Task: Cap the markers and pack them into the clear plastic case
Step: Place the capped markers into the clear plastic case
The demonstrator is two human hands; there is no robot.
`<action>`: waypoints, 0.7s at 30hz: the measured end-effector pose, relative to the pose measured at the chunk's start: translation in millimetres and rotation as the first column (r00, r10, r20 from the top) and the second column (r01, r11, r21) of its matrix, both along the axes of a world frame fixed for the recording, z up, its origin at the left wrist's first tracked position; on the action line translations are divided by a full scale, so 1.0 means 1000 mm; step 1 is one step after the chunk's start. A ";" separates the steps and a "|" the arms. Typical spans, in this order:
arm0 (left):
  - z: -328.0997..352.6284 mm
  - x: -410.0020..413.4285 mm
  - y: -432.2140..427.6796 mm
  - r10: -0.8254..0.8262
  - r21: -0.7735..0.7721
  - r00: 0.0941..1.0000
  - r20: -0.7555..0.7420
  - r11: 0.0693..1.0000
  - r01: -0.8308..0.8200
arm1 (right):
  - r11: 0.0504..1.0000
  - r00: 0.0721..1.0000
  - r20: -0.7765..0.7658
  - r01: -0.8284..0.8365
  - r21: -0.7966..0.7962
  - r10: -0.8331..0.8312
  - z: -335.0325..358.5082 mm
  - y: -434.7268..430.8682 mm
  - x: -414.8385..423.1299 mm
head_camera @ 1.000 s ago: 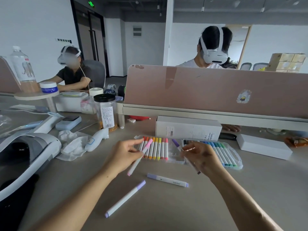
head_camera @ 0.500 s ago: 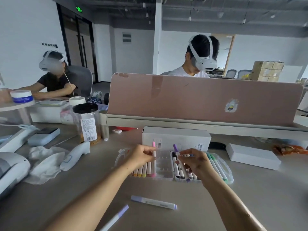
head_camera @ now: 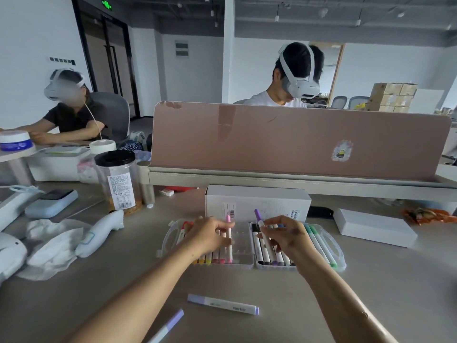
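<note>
The grey desk (head_camera: 371, 280) carries the clear plastic case (head_camera: 241, 240), open flat in two halves, just in front of a white carton. The left hand (head_camera: 210, 235) pinches a pink-capped marker (head_camera: 230, 252) at the right end of the warm-coloured row in the left half. The right hand (head_camera: 288, 235) pinches a purple-capped marker (head_camera: 267, 243) over the dark row in the right half. Recommendation: each marker should be laid parallel to its neighbours and pressed level before it is let go, so the lid can close. A lavender-capped marker (head_camera: 223, 304) lies loose on the desk nearer the person. A second loose marker (head_camera: 168, 326) is cut off by the lower frame edge. The hands hide several slots, and cap seating cannot be confirmed.
</note>
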State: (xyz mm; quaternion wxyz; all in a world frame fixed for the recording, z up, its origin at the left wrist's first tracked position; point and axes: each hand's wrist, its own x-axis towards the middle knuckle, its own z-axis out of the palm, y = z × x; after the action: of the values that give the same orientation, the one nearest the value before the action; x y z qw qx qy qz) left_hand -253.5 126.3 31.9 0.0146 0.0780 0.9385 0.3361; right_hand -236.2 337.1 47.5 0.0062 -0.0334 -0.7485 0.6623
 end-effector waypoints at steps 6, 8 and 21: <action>-0.004 -0.003 -0.006 0.002 -0.164 1.000 0.005 0.986 -0.001 | 0.999 1.000 -0.012 -0.019 0.033 0.020 0.000 0.002 -0.005; -0.003 -0.001 -0.006 0.002 -0.232 1.000 0.021 0.973 0.003 | 0.999 0.999 -0.011 -0.036 0.033 0.036 0.001 0.000 -0.006; -0.011 0.013 -0.011 -0.032 -0.419 0.999 0.008 0.908 0.032 | 0.999 0.986 0.159 -0.043 0.018 0.040 -0.001 -0.029 -0.020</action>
State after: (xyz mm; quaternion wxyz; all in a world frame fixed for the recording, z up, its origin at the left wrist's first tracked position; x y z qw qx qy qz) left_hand -240.5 115.3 21.3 0.0368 0.0884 0.9873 0.1269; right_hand -256.1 308.4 46.8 -0.0669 -0.0705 -0.7540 0.6496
